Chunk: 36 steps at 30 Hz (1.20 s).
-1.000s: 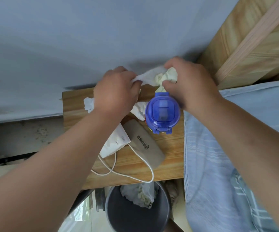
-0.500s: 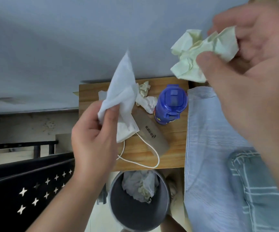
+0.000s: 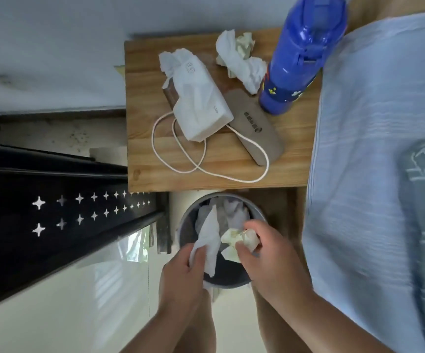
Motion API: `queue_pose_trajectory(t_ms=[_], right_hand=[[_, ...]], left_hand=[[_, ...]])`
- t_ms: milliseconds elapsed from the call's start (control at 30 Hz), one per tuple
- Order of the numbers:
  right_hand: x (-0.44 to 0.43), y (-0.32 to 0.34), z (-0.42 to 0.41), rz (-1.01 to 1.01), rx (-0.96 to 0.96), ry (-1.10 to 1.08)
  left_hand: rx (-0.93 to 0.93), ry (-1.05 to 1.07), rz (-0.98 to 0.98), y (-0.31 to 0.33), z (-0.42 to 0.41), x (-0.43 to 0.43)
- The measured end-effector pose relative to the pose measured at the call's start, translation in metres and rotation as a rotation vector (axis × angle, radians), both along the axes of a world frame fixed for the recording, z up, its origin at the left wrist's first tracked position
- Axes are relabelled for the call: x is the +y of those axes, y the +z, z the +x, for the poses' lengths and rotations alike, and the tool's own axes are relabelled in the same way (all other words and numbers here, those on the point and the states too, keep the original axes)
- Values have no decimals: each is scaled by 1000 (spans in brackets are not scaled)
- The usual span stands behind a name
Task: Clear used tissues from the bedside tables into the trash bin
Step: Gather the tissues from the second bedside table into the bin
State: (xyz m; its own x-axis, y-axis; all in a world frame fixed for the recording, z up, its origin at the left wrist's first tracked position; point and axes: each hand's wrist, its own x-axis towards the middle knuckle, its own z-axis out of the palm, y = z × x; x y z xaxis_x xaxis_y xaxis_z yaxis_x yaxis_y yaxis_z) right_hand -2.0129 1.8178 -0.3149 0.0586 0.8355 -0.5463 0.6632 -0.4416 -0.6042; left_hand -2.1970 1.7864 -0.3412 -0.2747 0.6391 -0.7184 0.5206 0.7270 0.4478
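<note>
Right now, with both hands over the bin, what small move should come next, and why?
Probably open both hands and let go. The left hand holds a white tissue and the right hand a yellowish wad, both already above the open trash bin. More crumpled tissues wait on the bedside table.

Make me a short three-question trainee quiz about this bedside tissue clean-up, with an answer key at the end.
1. True or false: both hands hold tissues above the round grey trash bin.
2. Which hand holds the crumpled yellowish tissue? A) left B) right
3. What task items remain on the wooden bedside table next to the tall blue plastic bottle?

Key
1. True: left hand grips a flat white tissue; right hand grips the yellowish one.
2. B.
3. A cluster of crumpled white and yellowish tissues.
</note>
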Motion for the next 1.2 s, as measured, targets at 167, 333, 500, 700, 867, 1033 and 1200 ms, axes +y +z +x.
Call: queue_pose_trajectory(t_ms=[167, 333, 500, 700, 867, 1033, 1200], right_hand=[[-15, -65, -12, -154, -102, 89], [-5, -80, -12, -248, -126, 154], [18, -49, -6, -230, -5, 67], [79, 40, -9, 28, 198, 51], [151, 129, 13, 343, 405, -42], [232, 194, 45, 600, 530, -112], [313, 197, 75, 654, 404, -102]], left_hand=[[29, -269, -268, -53, -18, -11], [-18, -265, -360, -69, -21, 5], [23, -294, -124, -40, -16, 32], [-56, -233, 297, 24, -9, 100], [-111, -111, 553, 72, 2, 195], [71, -196, 692, 86, 17, 296], [222, -310, 560, 73, 25, 354]])
